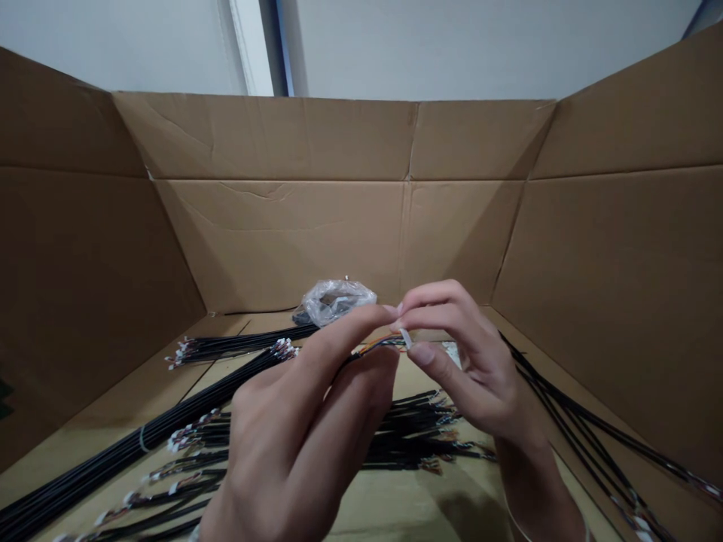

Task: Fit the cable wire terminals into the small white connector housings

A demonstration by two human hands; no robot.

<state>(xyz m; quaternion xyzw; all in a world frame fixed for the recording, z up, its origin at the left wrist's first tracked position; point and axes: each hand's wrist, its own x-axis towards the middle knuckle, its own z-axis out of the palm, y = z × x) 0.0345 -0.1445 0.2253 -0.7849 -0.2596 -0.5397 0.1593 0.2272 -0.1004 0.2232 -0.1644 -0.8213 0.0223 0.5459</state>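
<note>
My left hand pinches a thin black cable between thumb and fingers, and its end fans into fine orange and coloured wires. My right hand holds a small white connector at the tip of those wires, between thumb and forefinger. The two hands meet at the fingertips. Below them, bundles of black cables with white connector ends lie on the cardboard floor, partly hidden by my hands.
A large cardboard box surrounds the work on the back and both sides. A crumpled clear plastic bag with dark contents sits at the back. More black cable bundles lie at left, and others run along the right wall.
</note>
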